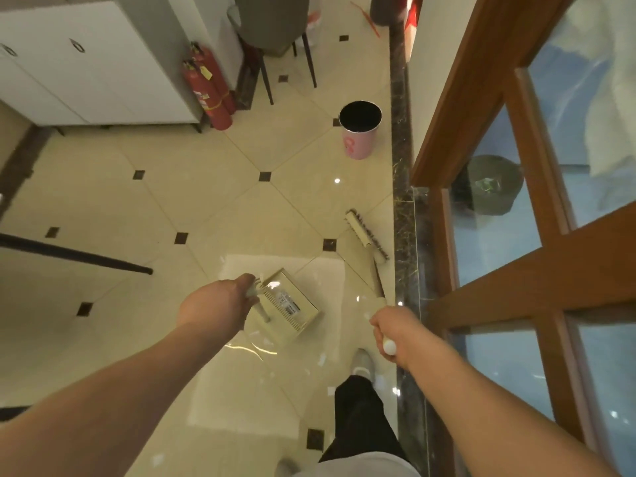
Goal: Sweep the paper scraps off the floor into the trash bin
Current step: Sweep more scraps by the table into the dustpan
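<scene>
My left hand (215,302) grips the top of the handle of a cream dustpan (292,304), which rests on the tiled floor just right of the hand. My right hand (395,333) is closed around the white broom handle; the broom head (366,234) lies on the floor ahead, close to the dark marble strip. Small white paper scraps (321,359) are scattered on the glossy tiles around the dustpan and near my shoe. A pink trash bin (359,129) with a black inside stands upright farther ahead.
Two red fire extinguishers (208,87) lean against a white cabinet (86,63) at the back left. Chair legs (289,63) stand behind the bin. A wooden glazed door (516,201) runs along the right. A dark pole (75,253) lies at the left.
</scene>
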Motion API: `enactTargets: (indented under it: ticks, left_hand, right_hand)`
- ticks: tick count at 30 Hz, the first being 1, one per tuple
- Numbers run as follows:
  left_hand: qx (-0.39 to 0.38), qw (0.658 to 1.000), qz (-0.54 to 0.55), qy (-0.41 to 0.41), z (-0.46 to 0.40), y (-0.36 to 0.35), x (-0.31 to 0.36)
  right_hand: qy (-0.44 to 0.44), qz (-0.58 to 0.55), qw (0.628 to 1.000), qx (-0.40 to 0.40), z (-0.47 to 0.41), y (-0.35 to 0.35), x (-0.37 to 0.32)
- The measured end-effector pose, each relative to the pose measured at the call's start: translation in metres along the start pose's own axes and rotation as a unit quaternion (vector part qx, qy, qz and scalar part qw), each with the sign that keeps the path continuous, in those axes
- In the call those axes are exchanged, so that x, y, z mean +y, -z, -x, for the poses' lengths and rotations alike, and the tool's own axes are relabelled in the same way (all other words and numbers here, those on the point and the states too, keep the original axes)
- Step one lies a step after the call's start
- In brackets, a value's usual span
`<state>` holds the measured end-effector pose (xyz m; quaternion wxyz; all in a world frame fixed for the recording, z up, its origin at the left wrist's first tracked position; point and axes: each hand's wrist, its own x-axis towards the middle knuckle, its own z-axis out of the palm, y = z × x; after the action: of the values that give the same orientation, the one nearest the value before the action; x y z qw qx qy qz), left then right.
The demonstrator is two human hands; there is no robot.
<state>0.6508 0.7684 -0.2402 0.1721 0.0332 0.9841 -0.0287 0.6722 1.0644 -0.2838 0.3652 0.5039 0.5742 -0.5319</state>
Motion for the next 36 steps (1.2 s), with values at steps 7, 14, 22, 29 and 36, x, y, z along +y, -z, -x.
enactTargets:
  ticks: [7,14,22,29,36]
  left_hand:
    - [0.012,0.999,0.042,0.020,0.100,-0.059,-0.048]
    - [0.026,0.994,0.084,0.071,0.215,-0.116,-0.121]
    - [-0.009,0.990,0.097,0.104,0.287,-0.155,-0.161]
    - [-0.007,0.985,0.118,0.122,0.333,-0.165,-0.172]
    - [-0.001,0.978,0.140,0.158,0.357,-0.172,-0.175]
  right_hand:
    - [-0.025,0.055,0.998,0.033,-0.006,-0.032,0.083]
    - [-0.040,0.012,0.998,-0.048,0.041,-0.136,0.198]
    - [0.007,-0.062,0.997,-0.044,0.080,-0.113,0.235]
    - [-0.042,-0.107,0.993,0.039,0.089,-0.100,0.280]
    - [-0.122,-0.116,0.984,-0.059,0.084,-0.175,0.337]
